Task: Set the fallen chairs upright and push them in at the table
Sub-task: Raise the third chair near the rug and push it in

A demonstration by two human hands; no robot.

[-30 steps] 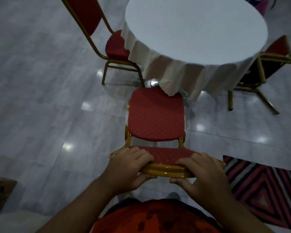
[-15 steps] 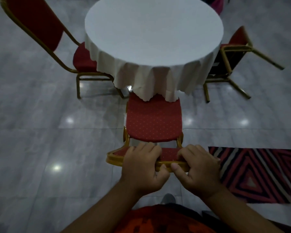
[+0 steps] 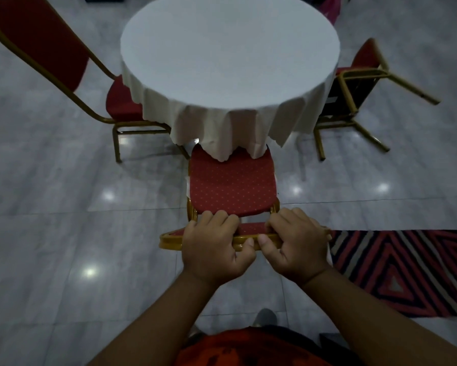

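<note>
A red chair with a gold frame point(image 3: 231, 186) stands upright in front of me, its seat's far edge under the hanging white cloth of the round table point(image 3: 230, 48). My left hand point(image 3: 214, 247) and my right hand point(image 3: 296, 244) both grip the top rail of its backrest, side by side. A second red chair point(image 3: 63, 75) stands upright at the table's left. A third red chair point(image 3: 354, 85) lies tipped over at the table's right, its legs pointing right.
A red, black and grey striped rug point(image 3: 406, 270) lies on the floor to my right. Glossy grey tiles point(image 3: 63, 233) spread to the left and around the table. A pink object point(image 3: 331, 9) sits beyond the table.
The chair I hold has slid forward, its seat now partly under the tablecloth. My hands have come closer together on the backrest rail.
</note>
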